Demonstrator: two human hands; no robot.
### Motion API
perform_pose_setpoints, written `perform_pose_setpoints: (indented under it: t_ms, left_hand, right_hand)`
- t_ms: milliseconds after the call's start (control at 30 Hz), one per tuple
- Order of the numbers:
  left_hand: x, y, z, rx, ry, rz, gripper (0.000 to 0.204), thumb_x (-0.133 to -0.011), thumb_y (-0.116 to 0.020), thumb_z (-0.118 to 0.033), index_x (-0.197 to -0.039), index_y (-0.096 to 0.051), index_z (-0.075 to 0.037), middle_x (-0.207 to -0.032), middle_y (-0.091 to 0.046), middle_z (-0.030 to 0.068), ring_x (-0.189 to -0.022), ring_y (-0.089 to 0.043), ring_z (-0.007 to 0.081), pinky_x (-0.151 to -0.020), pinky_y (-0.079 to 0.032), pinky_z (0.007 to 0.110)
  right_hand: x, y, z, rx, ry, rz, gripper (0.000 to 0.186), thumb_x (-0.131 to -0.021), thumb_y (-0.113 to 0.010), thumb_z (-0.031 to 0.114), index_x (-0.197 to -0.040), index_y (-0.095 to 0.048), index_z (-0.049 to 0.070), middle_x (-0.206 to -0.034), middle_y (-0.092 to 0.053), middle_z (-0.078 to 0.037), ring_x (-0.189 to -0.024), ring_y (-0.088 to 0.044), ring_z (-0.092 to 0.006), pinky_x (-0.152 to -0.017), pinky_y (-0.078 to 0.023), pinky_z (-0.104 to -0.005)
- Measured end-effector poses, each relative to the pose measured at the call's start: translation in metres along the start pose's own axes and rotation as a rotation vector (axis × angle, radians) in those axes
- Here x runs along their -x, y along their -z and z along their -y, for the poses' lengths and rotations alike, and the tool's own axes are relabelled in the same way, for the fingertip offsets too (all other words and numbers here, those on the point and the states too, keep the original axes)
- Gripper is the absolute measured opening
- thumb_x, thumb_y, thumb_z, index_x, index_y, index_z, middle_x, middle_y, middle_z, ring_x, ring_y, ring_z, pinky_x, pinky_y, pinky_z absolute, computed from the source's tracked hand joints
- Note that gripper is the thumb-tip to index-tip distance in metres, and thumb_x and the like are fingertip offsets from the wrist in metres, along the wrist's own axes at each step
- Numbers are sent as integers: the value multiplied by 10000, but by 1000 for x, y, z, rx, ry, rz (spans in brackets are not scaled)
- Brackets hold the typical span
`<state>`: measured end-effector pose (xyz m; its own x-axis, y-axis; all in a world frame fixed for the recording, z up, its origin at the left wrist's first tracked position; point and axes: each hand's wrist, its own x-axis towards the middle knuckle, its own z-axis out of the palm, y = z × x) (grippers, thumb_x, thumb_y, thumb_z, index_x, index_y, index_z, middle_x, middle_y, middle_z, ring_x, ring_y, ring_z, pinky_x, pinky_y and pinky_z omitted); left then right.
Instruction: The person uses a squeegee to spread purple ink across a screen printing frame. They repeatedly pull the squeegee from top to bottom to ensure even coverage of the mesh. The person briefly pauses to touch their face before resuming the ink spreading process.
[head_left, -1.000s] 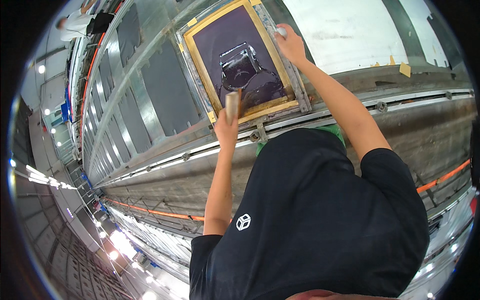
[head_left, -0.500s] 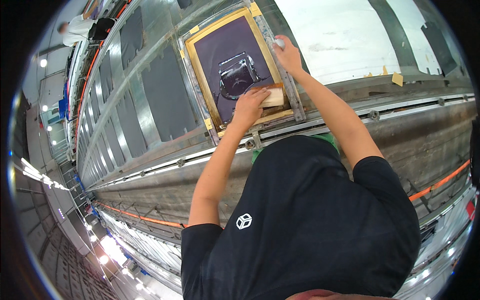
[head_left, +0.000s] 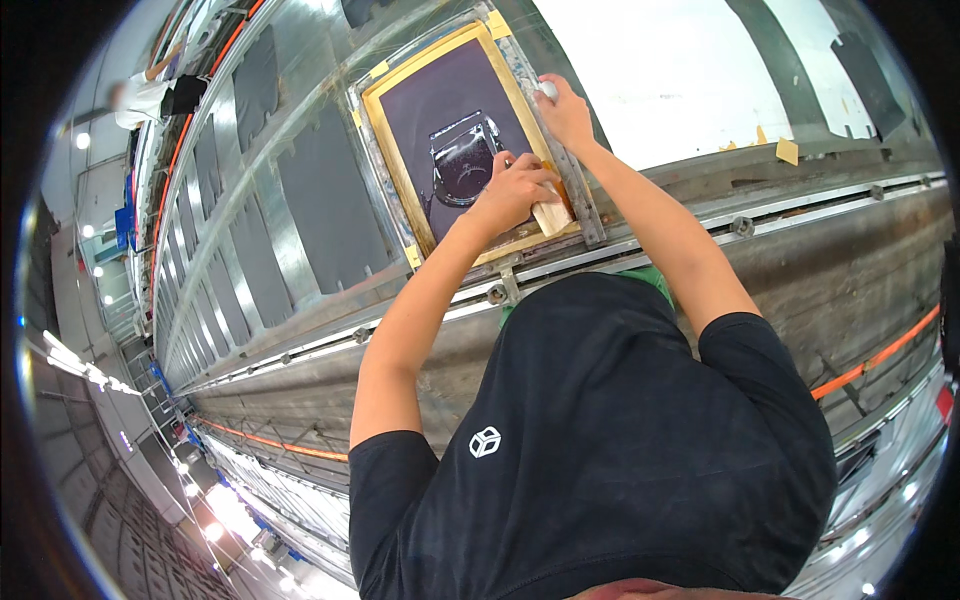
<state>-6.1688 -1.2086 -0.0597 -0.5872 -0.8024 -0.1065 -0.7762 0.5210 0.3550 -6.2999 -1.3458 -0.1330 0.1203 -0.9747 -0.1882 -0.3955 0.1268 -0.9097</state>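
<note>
A screen frame with yellow tape edging [head_left: 405, 60] and a purple-grey mesh [head_left: 430, 90] lies on the long table, glossy black ink [head_left: 462, 175] pooled in its middle. My left hand [head_left: 515, 188] grips a wooden-handled squeegee [head_left: 553, 220], held slantwise at the frame's lower right; the fingers hide part of the blade. At the frame's right rail, my right hand [head_left: 568, 122] is closed round a white knob [head_left: 547, 90].
Grey panels [head_left: 330, 220] lie along the table [head_left: 270, 60] to the left, white sheets [head_left: 660, 80] to the right. A metal rail with bolts [head_left: 810, 205] runs along the near edge. A co-worker [head_left: 150, 100] is at the far upper left.
My left hand has moved up and right from the frame's lower left, turning the squeegee from upright through crosswise to slanted. My right hand stays on the knob.
</note>
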Motion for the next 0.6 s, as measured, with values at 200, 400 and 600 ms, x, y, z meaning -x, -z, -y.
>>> perform_pose_setpoints:
  t_ms: [200,400,600]
  left_hand:
    - [33,5,27,-77,-21,77,396,-749,-680,3,-1024,-814,-249,-1243,-710,-74,-1221,-537,185,-1051,-290,485]
    - [45,14,14,38,129,14,454,-725,-637,105,-1011,-804,-205,-1263,-714,-48,-1242,-551,203,-1041,-296,481]
    - [33,-18,-9,-6,156,-93,422,-736,-682,43,-1053,-785,-215,-1281,-699,-67,-1263,-537,202,-1055,-277,522]
  right_hand:
    - [1,3,3,-8,-12,35,397,-936,-623,351,-1296,-608,184,-858,-739,-178,-886,-715,-391,-837,-538,-470]
    - [3,-1,-1,5,9,2,392,-944,-613,352,-1298,-606,182,-847,-737,-189,-862,-715,-395,-820,-540,-472]
    - [1,1,1,7,31,18,418,-939,-614,367,-1316,-598,186,-868,-741,-196,-875,-715,-400,-829,-541,-474]
